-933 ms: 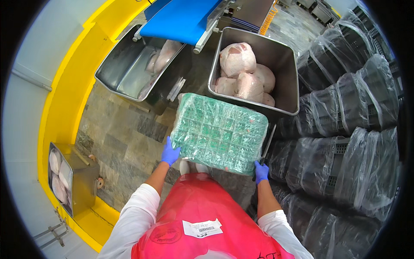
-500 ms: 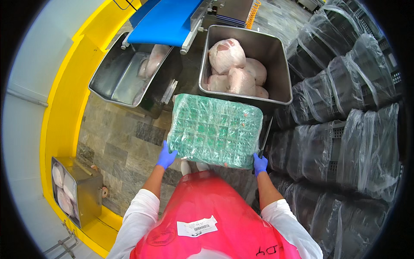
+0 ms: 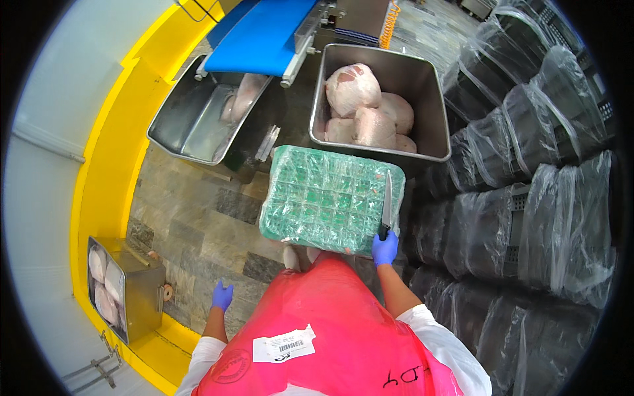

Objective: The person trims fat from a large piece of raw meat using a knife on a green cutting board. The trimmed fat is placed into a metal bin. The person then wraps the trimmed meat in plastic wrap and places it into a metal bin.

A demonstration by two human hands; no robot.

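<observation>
A knife (image 3: 387, 204) with a black handle and a long pale blade is in my right hand (image 3: 385, 248), which is closed around the handle. Its blade points away from me over the right part of a block wrapped in clear plastic film (image 3: 323, 198), with a green gridded surface showing through. My left hand (image 3: 223, 296) hangs lower left, off the block, with its fingers somewhat apart and nothing in it. Both hands wear blue gloves. Beyond the block stands a steel bin (image 3: 432, 152) holding several large pale pieces of meat (image 3: 353, 90).
A second steel bin (image 3: 173, 150) with pale meat sits far left, below a blue conveyor belt (image 3: 264, 36). Dark crates covered in clear plastic (image 3: 482, 228) line the right side. A smaller meat bin (image 3: 145, 294) stands near the yellow wall base (image 3: 99, 191).
My left hand has let go of the block and dropped back toward me. My right hand has shifted inward, bringing the knife from beside the block to over it.
</observation>
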